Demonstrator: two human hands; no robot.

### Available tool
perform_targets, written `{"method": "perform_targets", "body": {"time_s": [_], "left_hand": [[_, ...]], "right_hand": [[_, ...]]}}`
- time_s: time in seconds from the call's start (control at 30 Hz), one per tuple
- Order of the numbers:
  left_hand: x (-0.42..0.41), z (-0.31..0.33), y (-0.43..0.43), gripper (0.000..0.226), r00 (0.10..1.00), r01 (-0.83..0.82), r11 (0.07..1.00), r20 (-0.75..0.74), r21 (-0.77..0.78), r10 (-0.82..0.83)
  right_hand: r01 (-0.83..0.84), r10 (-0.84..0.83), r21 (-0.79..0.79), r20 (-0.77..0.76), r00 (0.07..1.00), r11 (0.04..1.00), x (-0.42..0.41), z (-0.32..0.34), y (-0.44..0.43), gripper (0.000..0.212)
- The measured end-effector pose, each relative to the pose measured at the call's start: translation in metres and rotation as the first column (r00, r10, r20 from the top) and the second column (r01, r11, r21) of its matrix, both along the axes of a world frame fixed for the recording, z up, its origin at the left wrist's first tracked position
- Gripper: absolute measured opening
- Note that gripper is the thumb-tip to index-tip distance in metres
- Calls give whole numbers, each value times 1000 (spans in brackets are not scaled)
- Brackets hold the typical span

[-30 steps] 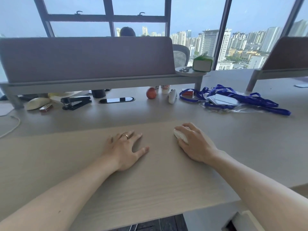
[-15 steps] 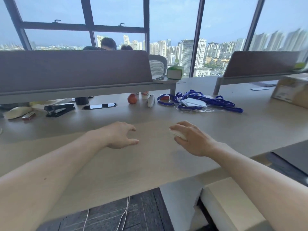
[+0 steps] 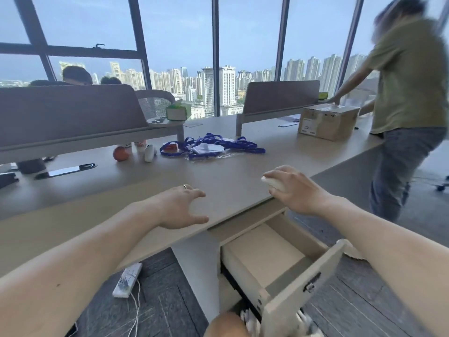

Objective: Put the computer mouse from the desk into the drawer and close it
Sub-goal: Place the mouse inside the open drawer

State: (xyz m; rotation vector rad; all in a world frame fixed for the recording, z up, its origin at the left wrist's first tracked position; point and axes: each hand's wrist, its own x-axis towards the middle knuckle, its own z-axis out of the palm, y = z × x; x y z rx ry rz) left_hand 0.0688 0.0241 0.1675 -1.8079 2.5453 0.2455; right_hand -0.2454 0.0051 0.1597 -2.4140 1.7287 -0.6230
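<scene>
We see two hands over one bench (image 3: 102, 215). Our right hand (image 3: 295, 190) is curled around the one white mouse (image 3: 273, 184), holding it at the bench's near right edge, above the one open drawer (image 3: 286, 261), whose inside looks bare. Our left hand (image 3: 181, 206) hovers just over the bench with fingers loosely spread, gripping nothing; one ring (image 3: 184, 186) shows on it. Farther back on the bench lie one orange ball (image 3: 120, 153), one white bottle (image 3: 149, 153) beside it, a heap of blue lanyards (image 3: 213, 145) too tangled to count, one green tissue box (image 3: 178, 111) and one cardboard box (image 3: 328, 121) at far right. One power strip (image 3: 127, 279) lies on the floor. One person in green (image 3: 410, 76) stands at right, blurred, touching the cardboard box.
</scene>
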Motion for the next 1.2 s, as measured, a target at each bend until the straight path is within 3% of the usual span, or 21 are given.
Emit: {"method": "perform_targets", "body": {"time_s": [0.37,0.57,0.77,0.87,1.07,1.2], "left_hand": [[-108,-56,10,83,982,178,982,-73,69,-173],[-122,-120,10,125,993,110,985,37,133,-116],[-133,-150,-3,141,999,20,991,33,131,-25],[-137,-159,-15,135,998,4,999,61,37,-6],[-121,-182,-38,85,994,96,967,78,-235,-80],[-113,-202,-37,79,993,117,928,32,-354,-113]], "right_hand": [[134,-135,24,34,990,991,-90,-33,37,45],[125,-129,73,50,990,989,-90,-82,31,45],[109,-125,207,66,990,972,-81,-131,9,50],[106,-126,267,59,990,958,-75,-146,-5,55],[121,-147,348,50,988,930,-62,-178,-37,59],[105,-124,402,22,992,910,-56,-196,-51,57]]}}
